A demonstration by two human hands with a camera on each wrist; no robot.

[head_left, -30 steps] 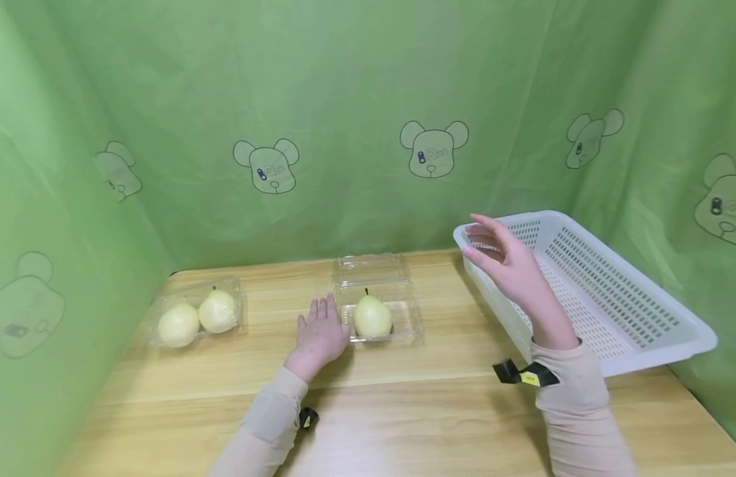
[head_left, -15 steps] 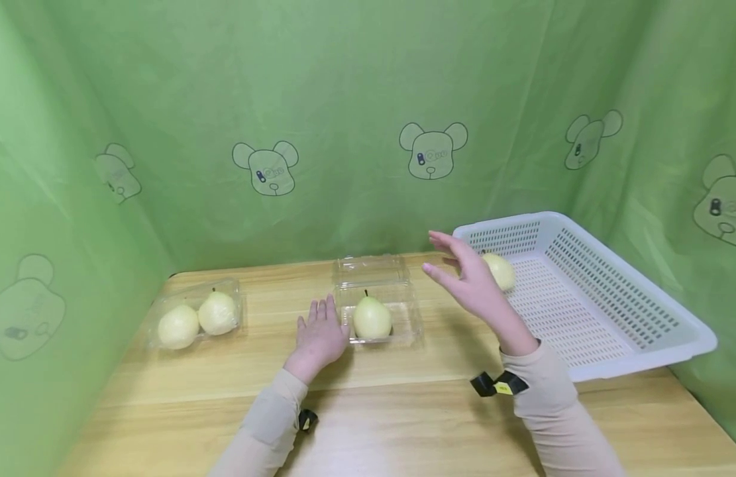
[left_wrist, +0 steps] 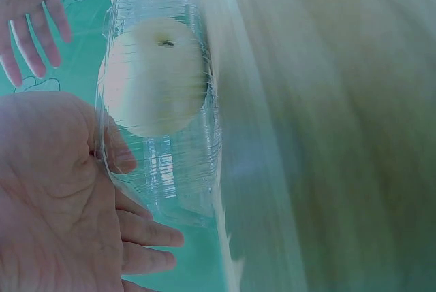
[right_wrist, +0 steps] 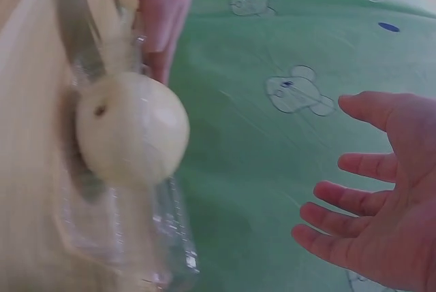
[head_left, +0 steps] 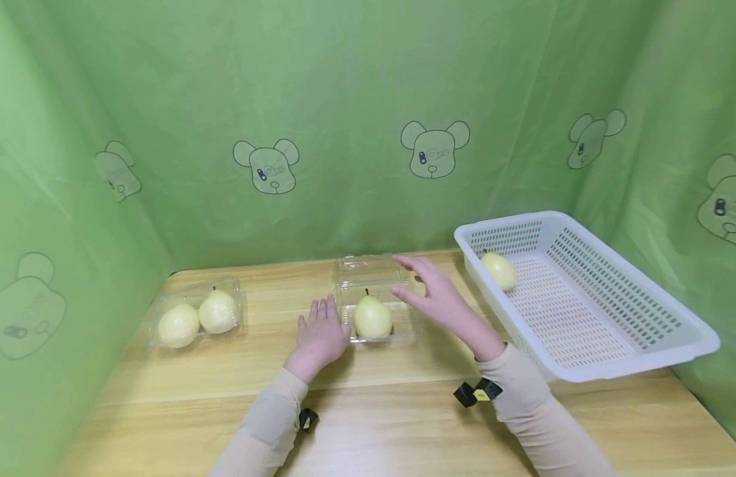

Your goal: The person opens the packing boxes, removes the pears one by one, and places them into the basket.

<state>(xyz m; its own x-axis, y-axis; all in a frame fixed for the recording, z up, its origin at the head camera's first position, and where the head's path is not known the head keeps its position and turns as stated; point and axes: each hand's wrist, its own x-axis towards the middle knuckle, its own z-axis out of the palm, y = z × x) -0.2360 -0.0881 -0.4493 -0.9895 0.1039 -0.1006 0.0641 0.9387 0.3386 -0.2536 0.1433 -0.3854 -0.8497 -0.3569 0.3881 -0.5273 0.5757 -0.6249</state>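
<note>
A pale yellow-green pear [head_left: 372, 317] sits upright in the left part of a clear plastic clamshell box [head_left: 405, 329], whose lid [head_left: 370, 270] is folded back behind it. My left hand [head_left: 320, 334] lies at the box's left side, fingers straight; in the left wrist view its thumb [left_wrist: 120, 154] is right at the box wall. Above the box's right side hovers my right hand [head_left: 436, 296], holding nothing, its fingers spread and slightly bent. The right wrist view shows those fingers [right_wrist: 347, 200] apart from the pear.
At the right stands a white perforated basket [head_left: 630, 285] with one pear [head_left: 499, 271] in its far left corner. Another clear box [head_left: 235, 298] on the left holds two pears [head_left: 197, 318]. A green curtain [head_left: 350, 132] surrounds the wooden table [head_left: 379, 411] at the back and sides.
My right hand has moved left from over the basket to above the open box, uncovering the pear in the basket. The left hand and both boxes have stayed put.
</note>
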